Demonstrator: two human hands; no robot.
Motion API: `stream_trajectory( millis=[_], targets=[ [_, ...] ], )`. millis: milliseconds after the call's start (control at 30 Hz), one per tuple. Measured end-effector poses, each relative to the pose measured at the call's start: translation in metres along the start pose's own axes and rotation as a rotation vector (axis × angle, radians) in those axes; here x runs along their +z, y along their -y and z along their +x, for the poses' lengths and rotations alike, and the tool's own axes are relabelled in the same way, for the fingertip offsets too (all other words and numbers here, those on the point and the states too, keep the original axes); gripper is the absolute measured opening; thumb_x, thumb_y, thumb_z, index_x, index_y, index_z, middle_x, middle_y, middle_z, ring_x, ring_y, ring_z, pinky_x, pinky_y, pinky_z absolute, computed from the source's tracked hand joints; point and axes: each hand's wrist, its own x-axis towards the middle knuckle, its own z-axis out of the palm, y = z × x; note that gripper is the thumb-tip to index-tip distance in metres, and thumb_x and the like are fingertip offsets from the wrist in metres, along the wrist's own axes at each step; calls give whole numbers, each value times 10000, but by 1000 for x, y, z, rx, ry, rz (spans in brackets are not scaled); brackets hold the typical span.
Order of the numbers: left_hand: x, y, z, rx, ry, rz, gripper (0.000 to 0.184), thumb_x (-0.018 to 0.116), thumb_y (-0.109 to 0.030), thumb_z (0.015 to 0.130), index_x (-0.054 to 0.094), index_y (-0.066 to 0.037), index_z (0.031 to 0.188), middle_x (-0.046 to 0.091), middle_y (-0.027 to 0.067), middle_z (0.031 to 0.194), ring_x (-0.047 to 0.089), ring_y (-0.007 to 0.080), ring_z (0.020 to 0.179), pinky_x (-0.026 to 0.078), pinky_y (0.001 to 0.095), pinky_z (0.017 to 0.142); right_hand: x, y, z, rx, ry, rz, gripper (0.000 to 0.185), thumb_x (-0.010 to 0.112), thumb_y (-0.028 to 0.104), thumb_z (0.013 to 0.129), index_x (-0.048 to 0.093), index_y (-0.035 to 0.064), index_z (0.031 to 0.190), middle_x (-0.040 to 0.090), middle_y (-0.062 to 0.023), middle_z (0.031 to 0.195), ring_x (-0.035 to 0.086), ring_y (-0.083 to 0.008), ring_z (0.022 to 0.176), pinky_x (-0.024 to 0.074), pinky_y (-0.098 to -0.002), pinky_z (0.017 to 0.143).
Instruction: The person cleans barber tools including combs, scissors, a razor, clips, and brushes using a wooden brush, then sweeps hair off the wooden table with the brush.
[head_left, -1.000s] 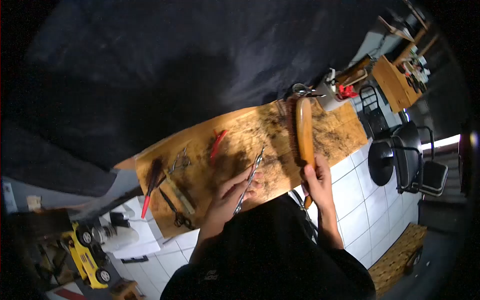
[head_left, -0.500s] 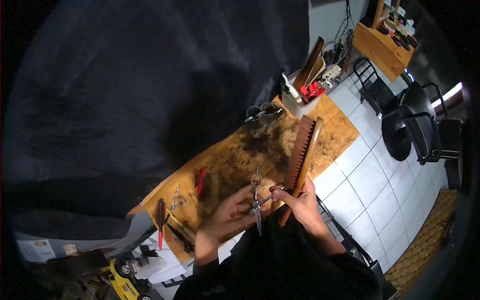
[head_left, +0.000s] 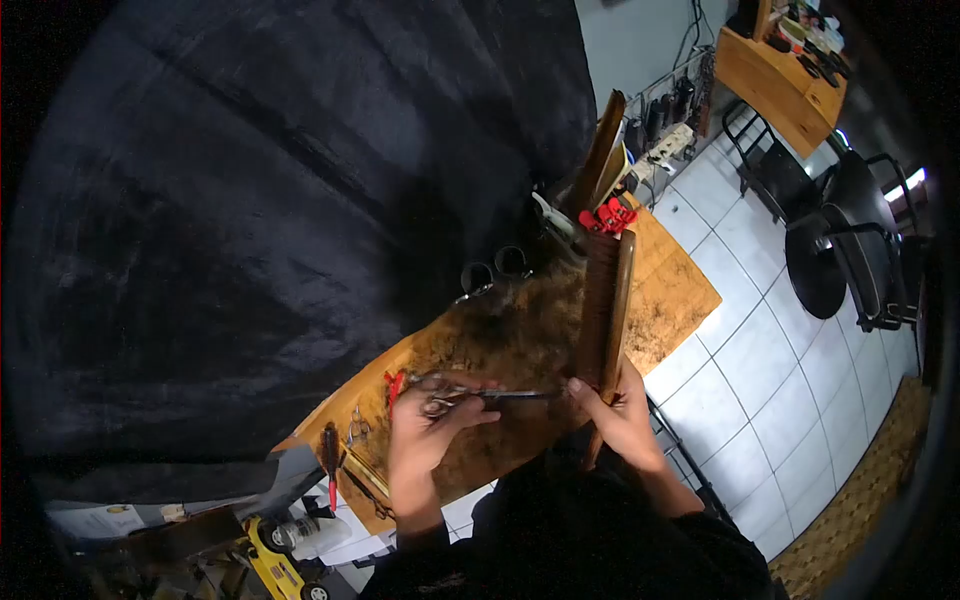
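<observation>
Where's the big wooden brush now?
The big wooden brush is in the right hand, right of centre in the head view, scissors to its left.

The left hand [head_left: 425, 425] covers part of the handles of the scissors [head_left: 530, 394], whose outline is blurred; whether their tip touches the right thumb cannot be told. The right hand [head_left: 622, 415] hides part of the handle of the brush [head_left: 622, 300]. A red object [head_left: 394, 382] is partly behind the left fingers. Black cloth [head_left: 250, 250] hides the far edge of the desk [head_left: 680, 290]. The bottom edge crops the yellow toy vehicle [head_left: 272, 567]. Print on the paper [head_left: 112, 518] is too small to read.
</observation>
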Motion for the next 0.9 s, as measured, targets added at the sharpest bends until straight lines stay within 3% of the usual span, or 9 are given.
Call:
stream_trajectory(
  millis=[67, 167, 267, 500, 533, 733, 833, 867, 900],
  targets=[
    [-5, -11, 0, 43, -38, -202, 199, 544, 179, 819, 566, 64, 980, 618, 195, 1093, 650, 212, 943, 544, 279, 798, -5, 5, 4, -45, -19, -98, 335, 661, 4, 860, 508, -33, 1156, 650, -88, 1023, 595, -136, 949, 471, -286, 844],
    [-12, -18, 16, 423, -266, -130, 121, 495, 154, 864, 542, 66, 931, 632, 198, 1028, 661, 219, 902, 550, 291, 785, -15, 0, 14, -142, 42, -35, 344, 663, 15, 861, 505, -36, 1162, 648, -89, 1028, 597, -145, 951, 471, -299, 848],
    [3, -47, 35, 426, -419, 125, 95, 487, 119, 891, 543, 62, 942, 635, 191, 1028, 650, 200, 897, 549, 287, 777, -21, 1, 18, -92, 93, -82, 355, 658, -6, 855, 506, -32, 1174, 649, -95, 1030, 610, -156, 958, 476, -299, 849],
    [10, -44, 64, 441, -379, 428, 74, 565, 88, 877, 591, 66, 942, 673, 136, 979, 638, 135, 852, 499, 233, 734, -24, 7, 23, -28, 139, -10, 391, 640, -27, 858, 482, -14, 1216, 646, -95, 1017, 624, -162, 922, 503, -302, 815],
    [9, -44, 67, 382, -332, 523, 83, 523, 31, 930, 599, 47, 961, 657, 123, 1007, 622, 146, 889, 506, 248, 746, -24, 6, 24, -34, 139, -26, 393, 638, -26, 861, 477, -15, 1220, 645, -94, 1016, 627, -162, 909, 508, -304, 808],
    [13, -57, 73, 338, -393, 727, 113, 546, -36, 936, 643, 20, 945, 686, 100, 870, 610, 98, 836, 458, 232, 726, -22, 12, 28, 5, 139, -14, 387, 634, -16, 869, 473, -17, 1221, 641, -85, 1007, 624, -153, 881, 514, -306, 794],
    [25, -56, 82, 394, -381, 702, 134, 563, -85, 933, 654, 13, 937, 683, 126, 836, 630, 130, 805, 469, 261, 732, -21, 4, 26, -18, 127, -64, 385, 662, -2, 850, 495, -13, 1197, 638, -90, 985, 613, -154, 876, 498, -297, 785],
    [26, -56, 86, 308, -378, 688, 142, 587, -112, 916, 670, -3, 949, 665, 136, 903, 637, 194, 866, 468, 315, 784, -21, -1, 25, -37, 120, -110, 381, 672, 5, 843, 503, -11, 1185, 637, -93, 975, 611, -155, 869, 493, -294, 779],
    [25, -50, 89, 371, -387, 810, 137, 595, -122, 909, 669, -11, 942, 646, 126, 954, 610, 231, 900, 452, 340, 812, -21, -6, 24, -56, 114, -158, 378, 682, 11, 836, 512, -10, 1172, 636, -96, 966, 608, -157, 863, 488, -292, 772]
  ],
)
